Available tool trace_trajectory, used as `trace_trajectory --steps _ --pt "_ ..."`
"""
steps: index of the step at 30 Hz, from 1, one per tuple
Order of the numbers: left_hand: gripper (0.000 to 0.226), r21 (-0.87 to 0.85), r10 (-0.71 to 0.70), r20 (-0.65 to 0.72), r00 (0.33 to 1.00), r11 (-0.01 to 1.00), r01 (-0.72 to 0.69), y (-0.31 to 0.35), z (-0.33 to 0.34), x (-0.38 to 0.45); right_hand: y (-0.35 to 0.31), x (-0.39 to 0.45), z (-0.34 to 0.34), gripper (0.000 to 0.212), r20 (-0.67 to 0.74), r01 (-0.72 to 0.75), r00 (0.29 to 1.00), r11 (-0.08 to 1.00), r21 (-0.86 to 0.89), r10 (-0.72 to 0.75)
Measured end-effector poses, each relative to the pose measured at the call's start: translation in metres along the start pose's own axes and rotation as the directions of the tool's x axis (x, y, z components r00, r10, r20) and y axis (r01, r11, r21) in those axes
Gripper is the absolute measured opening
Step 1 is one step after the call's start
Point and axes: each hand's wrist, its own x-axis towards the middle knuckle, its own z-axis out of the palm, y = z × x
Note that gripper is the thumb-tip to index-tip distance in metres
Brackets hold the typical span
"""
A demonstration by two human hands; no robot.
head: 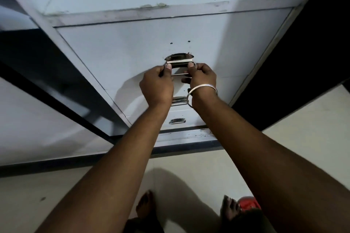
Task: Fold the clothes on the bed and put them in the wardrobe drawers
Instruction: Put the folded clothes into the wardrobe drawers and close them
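A pale grey wardrobe [117, 47] fills the upper view, with a stack of drawer fronts seen steeply from above. The top drawer front [113, 49] carries a shiny metal handle [179, 61]. My left hand [157, 85] and my right hand [202, 79] both grip this handle from below, thumbs on its front bar. A silver bangle [201, 91] circles my right wrist. Two more metal handles, one [179, 100] between my wrists and one [177, 120] lower down, mark the drawers beneath. No clothes or bed are in view.
An open wardrobe door [37, 119] with a dark edge stands at the left. A dark panel [312, 62] rises at the right. Beige floor [56, 195] lies below, with my bare feet [145, 206] and a red object [249, 203] by my right foot.
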Motion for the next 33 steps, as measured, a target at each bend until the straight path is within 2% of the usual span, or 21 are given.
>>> trace_trajectory --steps 3,8,12,19,24,33 --pt "0.032 0.076 -0.009 0.016 1.000 0.997 0.007 0.009 -0.008 -0.006 -0.002 -0.008 -0.005 0.030 0.009 0.007 1.000 1.000 -0.001 -0.007" --pt "0.033 0.153 -0.059 0.063 0.996 0.987 0.049 0.019 -0.025 -0.028 -0.009 -0.036 -0.022 0.023 0.063 -0.040 0.997 0.997 -0.072 0.045" --pt "0.028 0.209 -0.019 0.062 0.998 0.978 0.006 0.021 -0.042 -0.063 0.010 -0.061 -0.043 0.020 0.057 0.078 0.996 0.991 -0.105 -0.073" --pt "0.023 0.130 0.065 0.088 0.994 0.989 -0.076 -0.003 -0.074 -0.141 0.033 -0.132 -0.093 0.016 0.081 0.114 0.991 0.991 -0.073 -0.108" --pt "0.024 0.143 0.107 0.081 0.991 0.983 -0.118 -0.007 -0.092 -0.180 0.046 -0.164 -0.115 0.015 0.072 0.161 0.984 0.987 -0.005 -0.160" --pt "0.026 0.144 0.087 0.120 0.989 0.984 -0.104 -0.002 -0.121 -0.228 0.057 -0.201 -0.143 0.014 0.091 0.177 0.980 0.984 -0.017 -0.175"
